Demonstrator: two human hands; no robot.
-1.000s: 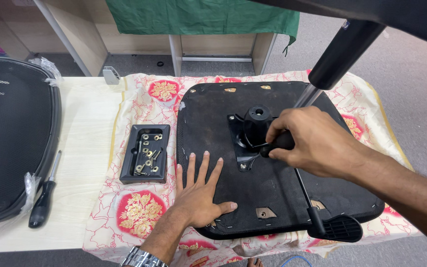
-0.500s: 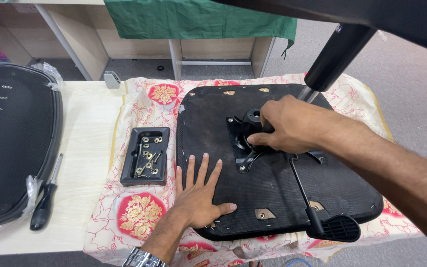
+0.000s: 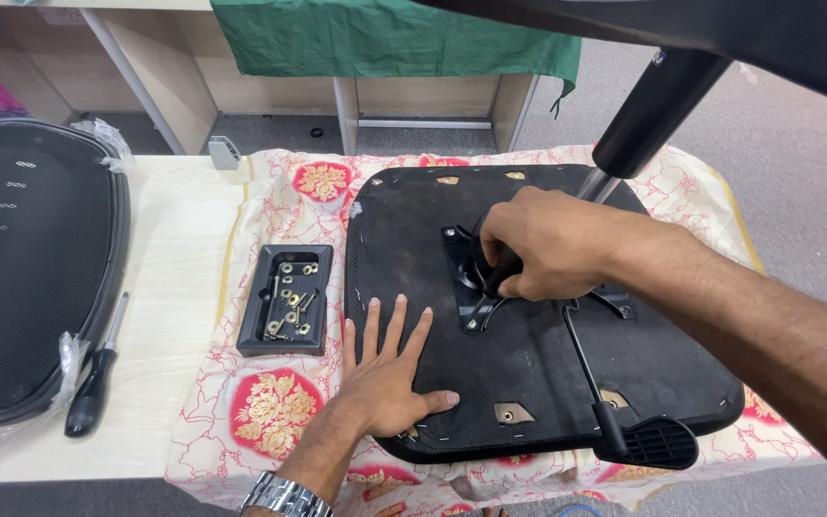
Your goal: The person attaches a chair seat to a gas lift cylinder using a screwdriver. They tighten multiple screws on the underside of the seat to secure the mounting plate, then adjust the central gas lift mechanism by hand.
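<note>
At the far left a black mesh chair back [image 3: 21, 278] lies on the pale wooden table [image 3: 179, 278], partly in clear plastic wrap, and a black-handled screwdriver [image 3: 93, 378] lies just beside its lower edge. Next comes a white cloth with red and gold flowers [image 3: 275, 412] spread over the table, and on it a small black tray [image 3: 286, 299] holding brass-coloured screws and fittings. The left hand [image 3: 385, 369] rests flat, fingers spread open, palm down on the near left corner of the upturned black seat base [image 3: 528, 383], gripping nothing; a metal watch [image 3: 284, 498] shows at the wrist. The seat base lies upside down on the cloth, near the table's middle and right. The right hand [image 3: 543, 244] is curled closed around a dark part at the black metal mechanism plate [image 3: 466, 287] in the seat's centre. A black lever with a ribbed paddle [image 3: 648, 442] runs from there to the seat's near right edge.
</note>
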